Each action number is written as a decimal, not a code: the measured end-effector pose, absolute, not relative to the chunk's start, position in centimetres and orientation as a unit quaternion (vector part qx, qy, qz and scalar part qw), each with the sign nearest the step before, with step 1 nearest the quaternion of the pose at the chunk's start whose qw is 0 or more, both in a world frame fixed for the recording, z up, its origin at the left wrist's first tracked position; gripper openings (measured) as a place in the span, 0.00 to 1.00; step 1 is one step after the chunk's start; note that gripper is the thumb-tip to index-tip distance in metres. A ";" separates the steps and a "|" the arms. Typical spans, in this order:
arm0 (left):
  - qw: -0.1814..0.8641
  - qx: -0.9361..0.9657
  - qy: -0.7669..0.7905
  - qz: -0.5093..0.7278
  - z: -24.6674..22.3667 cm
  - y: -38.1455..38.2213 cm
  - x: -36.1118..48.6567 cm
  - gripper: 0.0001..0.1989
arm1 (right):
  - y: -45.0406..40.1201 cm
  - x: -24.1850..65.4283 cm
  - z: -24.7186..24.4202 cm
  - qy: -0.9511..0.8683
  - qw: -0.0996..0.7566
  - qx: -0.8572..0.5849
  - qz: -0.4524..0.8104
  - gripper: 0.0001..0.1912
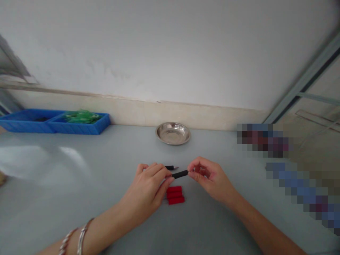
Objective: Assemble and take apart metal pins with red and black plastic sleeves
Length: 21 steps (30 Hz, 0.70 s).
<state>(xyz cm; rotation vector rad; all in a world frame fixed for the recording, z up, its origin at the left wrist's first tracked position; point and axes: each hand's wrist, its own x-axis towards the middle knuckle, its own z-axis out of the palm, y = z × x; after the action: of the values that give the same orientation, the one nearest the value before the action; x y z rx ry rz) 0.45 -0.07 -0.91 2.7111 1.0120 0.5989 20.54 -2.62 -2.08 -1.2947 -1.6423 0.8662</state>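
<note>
A short black tube-like piece (pixel 180 174) is held level between my two hands above the grey table. My left hand (pixel 152 180) pinches its left end between thumb and fingers. At its right end, the thumb and fingertips of my right hand (pixel 209 176) close on the tip. Just behind it lies a black pen-like part (pixel 172 167) with a pointed silvery tip, its left end hidden by my left hand. Several red pieces (pixel 174 194) lie side by side on the table, nearer to me, right of my left hand.
A round metal dish (pixel 173 134) stands near the wall. A blue divided tray (pixel 76 128) at the back left holds green plastic-like items and something dark. Blurred-out areas and a metal frame (pixel 302 81) are at the right.
</note>
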 end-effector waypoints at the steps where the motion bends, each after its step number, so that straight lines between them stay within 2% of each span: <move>1: 0.097 0.913 0.341 0.203 -0.9 0.0 0.5 0.12 | -2.6 20.5 -2.1 -0.657 0.426 -0.517 0.346 0.03; 16: 0.074 0.909 0.348 0.215 -0.6 -0.2 0.6 0.15 | -2.7 20.6 -1.9 -0.666 0.422 -0.517 0.333 0.03; 21: 0.057 0.908 0.361 0.205 -0.7 -0.1 0.5 0.16 | -2.7 20.7 -1.9 -0.687 0.411 -0.526 0.287 0.03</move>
<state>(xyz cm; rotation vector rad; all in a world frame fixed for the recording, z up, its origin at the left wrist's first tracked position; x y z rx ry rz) 0.48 -0.07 -0.69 2.7536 1.0957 0.6217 20.70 -2.70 -1.91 -1.3250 -1.7291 0.7225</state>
